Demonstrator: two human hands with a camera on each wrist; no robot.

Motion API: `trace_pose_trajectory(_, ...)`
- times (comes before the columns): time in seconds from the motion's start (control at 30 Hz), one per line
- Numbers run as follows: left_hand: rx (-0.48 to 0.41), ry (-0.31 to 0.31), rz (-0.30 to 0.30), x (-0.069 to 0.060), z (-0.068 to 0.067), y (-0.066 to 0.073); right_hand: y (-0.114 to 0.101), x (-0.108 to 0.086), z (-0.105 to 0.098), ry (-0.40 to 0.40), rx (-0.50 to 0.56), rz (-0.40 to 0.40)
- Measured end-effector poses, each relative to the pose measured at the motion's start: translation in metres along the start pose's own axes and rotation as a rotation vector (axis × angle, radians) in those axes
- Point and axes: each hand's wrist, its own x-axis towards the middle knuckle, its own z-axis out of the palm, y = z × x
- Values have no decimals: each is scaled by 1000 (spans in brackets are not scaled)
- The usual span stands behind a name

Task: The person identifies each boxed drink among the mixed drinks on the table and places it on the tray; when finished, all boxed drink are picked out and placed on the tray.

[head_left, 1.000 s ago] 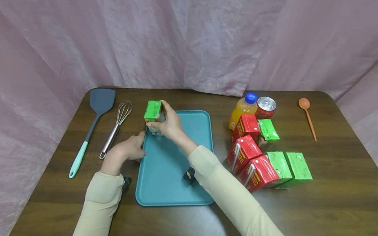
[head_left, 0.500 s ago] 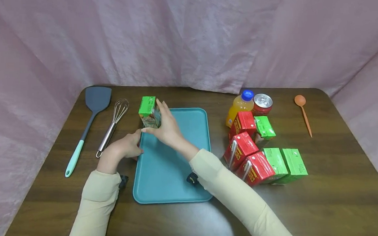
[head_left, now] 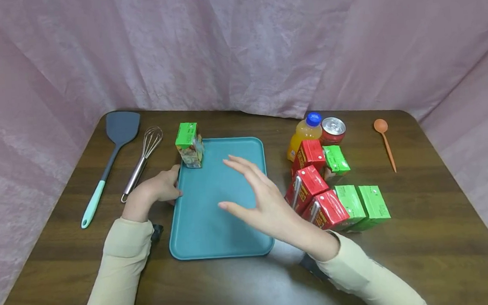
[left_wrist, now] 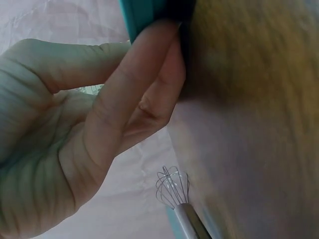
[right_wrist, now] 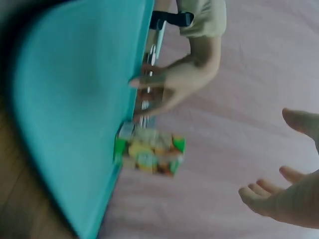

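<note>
Head view: the left hand (head_left: 156,188) pinches the tray (head_left: 203,234) by its left edge. The right hand (head_left: 266,205) hovers over it, grip wide. A green box (head_left: 190,149) stands at the tray's far left corner

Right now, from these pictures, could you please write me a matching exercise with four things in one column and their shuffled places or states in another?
Column one:
1. left hand
2. right hand
3. whisk
4. blue-capped bottle

Column two:
A. between the spatula and the tray
B. spread, holding nothing
C. next to the can
D. pinching the tray's left edge

Right pairs: 1-D, 2-B, 3-A, 4-C
</note>
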Motion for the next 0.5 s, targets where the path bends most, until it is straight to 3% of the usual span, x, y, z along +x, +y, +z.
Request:
trace_pose_trajectory(0.17,-2,3,4,-1,-1,1,15,-37,-44,-19,-115,0)
trace_pose_trajectory(0.3,2,12,2,-1,-2,2,32,-63,-75,28,-225,28)
trace_pose_trajectory(0.5,-23,14,10,-1,0,2,53,-96,-117,68,-303,17)
